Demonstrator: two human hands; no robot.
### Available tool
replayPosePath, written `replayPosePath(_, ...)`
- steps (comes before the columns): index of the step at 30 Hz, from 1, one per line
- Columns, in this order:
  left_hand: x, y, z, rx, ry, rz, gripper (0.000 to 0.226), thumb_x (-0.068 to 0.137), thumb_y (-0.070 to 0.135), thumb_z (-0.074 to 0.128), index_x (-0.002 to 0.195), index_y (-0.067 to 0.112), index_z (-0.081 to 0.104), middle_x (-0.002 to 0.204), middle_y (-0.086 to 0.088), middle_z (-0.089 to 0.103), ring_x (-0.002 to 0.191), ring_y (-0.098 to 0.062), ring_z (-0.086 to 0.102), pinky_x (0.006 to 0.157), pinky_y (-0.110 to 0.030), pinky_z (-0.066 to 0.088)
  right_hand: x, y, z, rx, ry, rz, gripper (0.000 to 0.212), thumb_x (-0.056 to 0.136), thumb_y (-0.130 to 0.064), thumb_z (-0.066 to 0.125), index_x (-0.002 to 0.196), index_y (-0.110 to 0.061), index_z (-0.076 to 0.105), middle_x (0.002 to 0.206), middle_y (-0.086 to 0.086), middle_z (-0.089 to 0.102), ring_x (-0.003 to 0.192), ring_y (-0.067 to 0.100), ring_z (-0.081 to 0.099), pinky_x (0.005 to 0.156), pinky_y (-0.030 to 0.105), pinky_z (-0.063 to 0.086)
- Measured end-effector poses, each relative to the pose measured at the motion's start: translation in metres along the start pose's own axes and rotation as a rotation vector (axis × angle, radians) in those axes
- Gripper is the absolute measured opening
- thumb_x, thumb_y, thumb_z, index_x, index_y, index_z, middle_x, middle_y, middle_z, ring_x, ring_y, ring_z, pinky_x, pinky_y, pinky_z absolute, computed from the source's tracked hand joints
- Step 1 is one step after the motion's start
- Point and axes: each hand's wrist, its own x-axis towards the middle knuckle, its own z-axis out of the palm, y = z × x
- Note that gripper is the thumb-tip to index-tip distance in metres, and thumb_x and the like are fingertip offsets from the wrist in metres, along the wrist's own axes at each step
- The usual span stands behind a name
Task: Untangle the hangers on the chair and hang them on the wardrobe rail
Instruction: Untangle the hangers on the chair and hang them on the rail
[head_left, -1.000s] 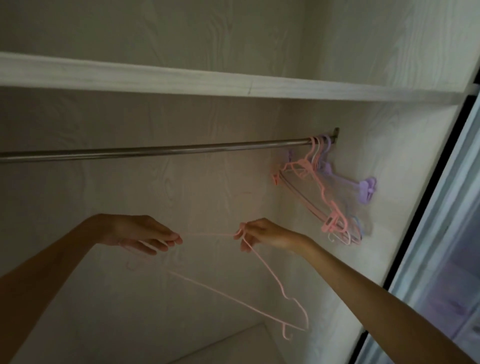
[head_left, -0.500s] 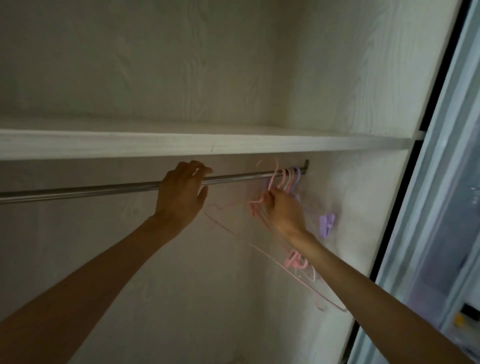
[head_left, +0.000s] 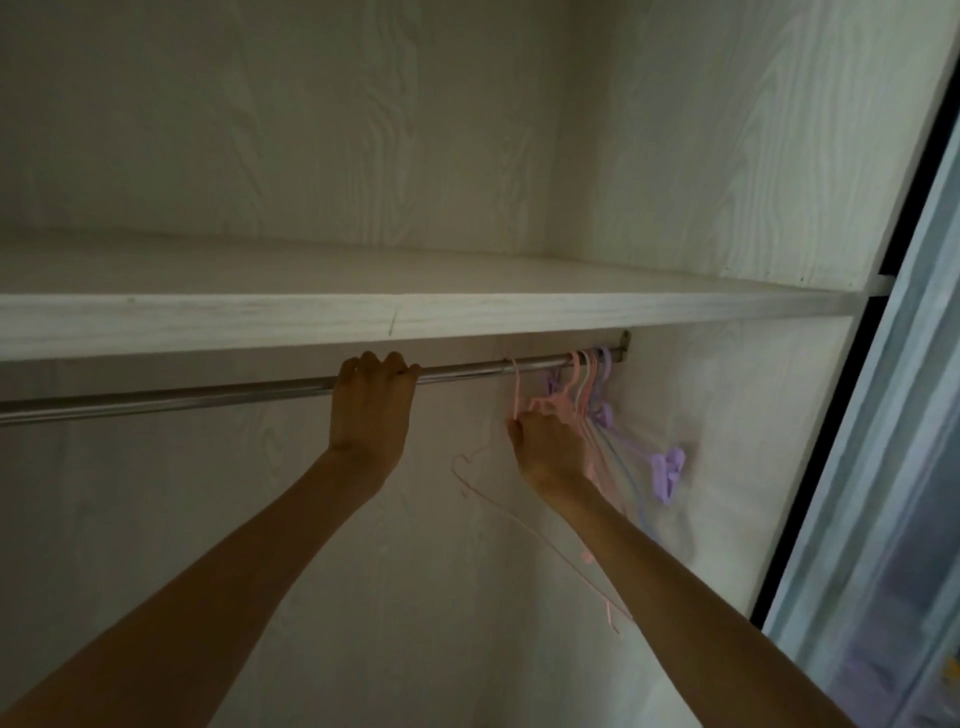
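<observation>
The wardrobe (head_left: 727, 130) is seen from inside, its back and side panels finished in pale wood grain. One shelf (head_left: 363, 322) spans its width, and nothing is seen on the visible part of it. Just below the shelf, one metal rail (head_left: 208, 397) runs from the left edge to a bracket on the right panel.

The rail is gripped from below by the left hand (head_left: 371, 410), its fingers (head_left: 382, 364) curled over the top of the bar. To the right, a thin pink hanger (head_left: 515, 387) is hooked over the rail, and its neck is pinched by the right hand (head_left: 548, 449), whose fingers are curled closely around it. The hanger's frame slopes down and to the right, beneath the right forearm.

At the far right end of the rail, a cluster of hung hangers (head_left: 589, 395) is gathered close against the bracket. Pink, pale blue and purple ones can be made out; at least four hooks are seen, though an exact count cannot be told because they overlap. One purple clip (head_left: 667, 473) is seen on a purple hanger's end near the side panel.

A dark door frame (head_left: 841, 441) edges the wardrobe on the right, and a blurred, brighter room lies beyond it.
</observation>
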Motion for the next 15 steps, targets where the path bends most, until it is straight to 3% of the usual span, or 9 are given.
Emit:
replayPosePath(4, -0.003, 0.002, 0.001, 0.023, -0.006, 0.009, 0.037, 0.083, 0.015, 0.065, 0.119, 0.025, 0.060, 0.100, 0.006, 0.064, 0.084, -0.015, 0.059, 0.072, -0.026, 0.044, 0.009, 0.008, -0.010, 0.119, 0.048, -0.003, 0.051, 0.096, -0.044, 0.041, 0.136, -0.014, 0.038, 0.125, 0.011, 0.058, 0.109, 0.030, 0.059, 0.081, 0.035, 0.047)
replayPosePath(7, -0.003, 0.004, -0.003, 0.060, -0.004, 0.008, 0.033, 0.070, 0.019, 0.077, 0.102, 0.026, 0.070, 0.084, 0.008, 0.066, 0.068, -0.013, 0.059, 0.058, -0.024, 0.043, 0.026, 0.013, -0.025, 0.279, 0.084, -0.139, 0.064, 0.092, -0.039, 0.052, 0.146, -0.020, 0.024, 0.135, 0.009, 0.051, 0.114, 0.029, 0.056, 0.086, 0.038, 0.047)
replayPosePath(11, -0.002, 0.005, -0.001, 0.067, 0.015, -0.012, 0.036, 0.057, 0.016, 0.085, 0.090, 0.022, 0.074, 0.073, 0.004, 0.065, 0.057, -0.014, 0.056, 0.050, -0.023, 0.039, 0.049, 0.020, -0.034, 0.150, 0.013, -0.347, 0.047, 0.090, -0.030, 0.057, 0.135, -0.023, 0.044, 0.119, 0.007, 0.055, 0.110, 0.027, 0.053, 0.087, 0.034, 0.042)
replayPosePath(15, -0.001, 0.007, 0.000, 0.035, 0.062, -0.012, 0.037, 0.051, 0.009, 0.087, 0.086, 0.015, 0.075, 0.068, 0.000, 0.065, 0.053, -0.018, 0.055, 0.047, -0.022, 0.038, 0.061, 0.038, -0.044, 0.031, 0.099, -0.411, 0.041, 0.083, -0.026, 0.063, 0.123, -0.024, 0.057, 0.110, 0.005, 0.059, 0.106, 0.026, 0.051, 0.083, 0.036, 0.037)
